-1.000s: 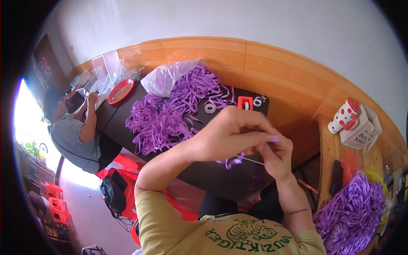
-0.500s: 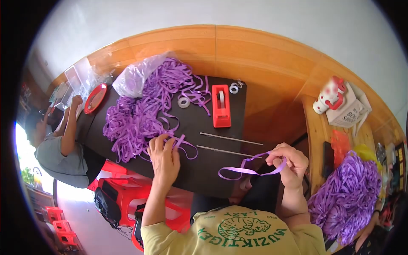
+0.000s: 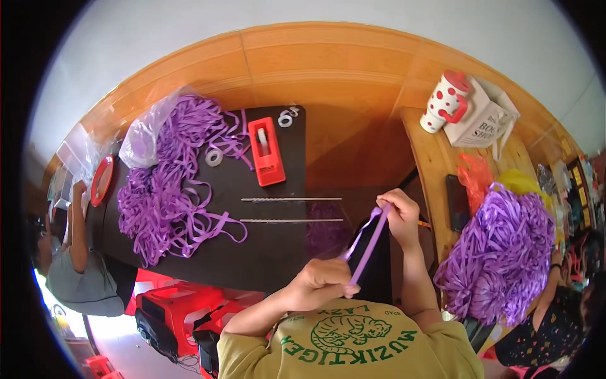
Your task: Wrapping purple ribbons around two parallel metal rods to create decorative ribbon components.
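Note:
A loop of narrow purple ribbon point(image 3: 369, 247) is stretched slantwise in front of my chest. Its lower end is pinched in my left hand point(image 3: 320, 284), close above my shirt. My right hand point(image 3: 402, 218) grips the upper end, with its fingers closed. Two thin metal rods point(image 3: 290, 199) lie side by side on the dark table point(image 3: 208, 259), their tips jutting past its right edge. Left of the rods spreads a tangled heap of purple ribbon point(image 3: 167, 183), partly inside a clear plastic bag point(image 3: 140, 139).
A red tape dispenser point(image 3: 267, 158) and white tape rolls point(image 3: 214, 158) sit behind the rods. The wooden table at right bears a spotted tumbler point(image 3: 439, 110), a phone point(image 3: 457, 202) and another ribbon pile point(image 3: 495, 259). People sit at both sides; red stools point(image 3: 170, 309) stand at lower left.
My left hand has left the ribbon heap and come over to grip the loop, now pulled long between both hands. My right hand has risen slightly. The view has swung right.

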The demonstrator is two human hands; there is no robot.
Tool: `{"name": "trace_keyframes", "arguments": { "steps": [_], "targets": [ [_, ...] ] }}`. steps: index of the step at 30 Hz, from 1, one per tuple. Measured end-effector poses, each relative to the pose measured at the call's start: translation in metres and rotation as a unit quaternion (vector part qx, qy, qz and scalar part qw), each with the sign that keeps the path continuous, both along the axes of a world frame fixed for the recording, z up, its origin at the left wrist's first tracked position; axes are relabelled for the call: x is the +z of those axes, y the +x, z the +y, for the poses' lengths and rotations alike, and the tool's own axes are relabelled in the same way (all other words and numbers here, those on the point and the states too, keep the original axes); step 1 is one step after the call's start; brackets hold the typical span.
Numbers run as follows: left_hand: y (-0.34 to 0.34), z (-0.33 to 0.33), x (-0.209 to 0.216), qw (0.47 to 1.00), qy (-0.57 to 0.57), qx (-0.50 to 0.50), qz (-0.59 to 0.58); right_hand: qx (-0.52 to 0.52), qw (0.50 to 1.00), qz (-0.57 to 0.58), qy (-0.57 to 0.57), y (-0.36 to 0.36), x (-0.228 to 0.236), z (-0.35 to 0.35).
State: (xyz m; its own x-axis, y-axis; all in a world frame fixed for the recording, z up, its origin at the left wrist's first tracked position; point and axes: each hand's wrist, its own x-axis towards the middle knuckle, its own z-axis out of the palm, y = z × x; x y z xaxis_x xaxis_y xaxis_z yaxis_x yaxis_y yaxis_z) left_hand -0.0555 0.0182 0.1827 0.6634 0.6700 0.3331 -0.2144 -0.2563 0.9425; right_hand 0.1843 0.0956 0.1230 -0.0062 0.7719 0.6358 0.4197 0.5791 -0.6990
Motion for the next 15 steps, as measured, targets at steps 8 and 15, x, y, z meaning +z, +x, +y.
{"name": "trace_keyframes", "arguments": {
  "steps": [8, 15],
  "targets": [
    [0.034, -0.024, -0.093, 0.95, 0.056, 0.24, 0.191, 0.023, 0.989, -0.141, 0.041, -0.006, -0.019, -0.012],
    [0.066, 0.005, -0.108, 0.935, -0.268, 0.19, 0.136, 0.003, 0.957, -0.272, 0.1, -0.017, -0.032, -0.03]
  ]
}}
